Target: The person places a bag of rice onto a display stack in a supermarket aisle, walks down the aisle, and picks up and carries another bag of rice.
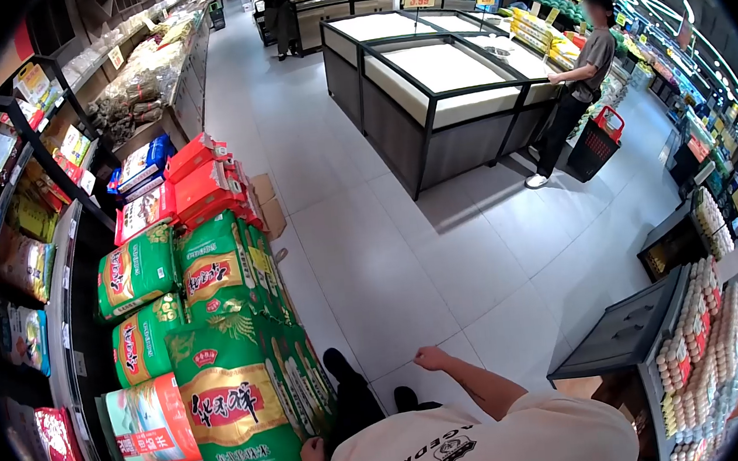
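Note:
My right hand (433, 358) hangs out in front of my body over the tiled floor, its fingers curled closed with nothing seen in them. My left hand (314, 456) is low at my side, close to a big stack of green rice bags (229, 405); its fingers look curled in, and nothing shows in them. Whether it touches the bags I cannot tell. More green rice bags (137, 270) lie behind the stack, and a white and orange bag (149, 421) is on its left.
Shelves of packets (15, 253) run along the left. Red bags (207, 187) lie beyond the green ones. Ahead is a black-framed display bin (434, 67) of white grain, where a person (595, 57) stands with a black basket (594, 145). Egg trays (696, 351) stand at right.

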A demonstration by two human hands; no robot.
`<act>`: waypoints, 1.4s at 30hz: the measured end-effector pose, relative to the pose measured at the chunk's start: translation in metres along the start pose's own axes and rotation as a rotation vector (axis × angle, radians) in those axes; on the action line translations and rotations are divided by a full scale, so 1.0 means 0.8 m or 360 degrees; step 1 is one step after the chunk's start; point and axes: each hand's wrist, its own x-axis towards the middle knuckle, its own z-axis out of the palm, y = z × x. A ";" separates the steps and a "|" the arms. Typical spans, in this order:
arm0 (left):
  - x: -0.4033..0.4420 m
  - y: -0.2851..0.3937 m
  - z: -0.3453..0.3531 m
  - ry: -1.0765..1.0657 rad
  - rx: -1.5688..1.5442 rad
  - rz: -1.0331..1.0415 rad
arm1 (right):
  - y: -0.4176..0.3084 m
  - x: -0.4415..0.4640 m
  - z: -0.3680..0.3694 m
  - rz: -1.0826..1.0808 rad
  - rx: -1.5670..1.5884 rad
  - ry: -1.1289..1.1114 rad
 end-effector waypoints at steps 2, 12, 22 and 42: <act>0.047 0.042 -0.004 0.0034 -0.0048 0.0176 | 0.048 -0.002 0.009 0.0154 -0.0162 -0.0106; 0.336 0.161 -0.082 -0.1475 0.0573 -0.0646 | 0.034 0.052 -0.124 0.0875 0.0053 0.0336; 0.401 0.230 -0.120 -0.1169 -0.0678 -0.0995 | -0.160 0.230 -0.143 0.0422 0.0163 0.0226; 0.568 0.311 -0.143 -0.0707 -0.0715 -0.0957 | -0.204 0.709 -0.274 -0.0069 0.0058 -0.0239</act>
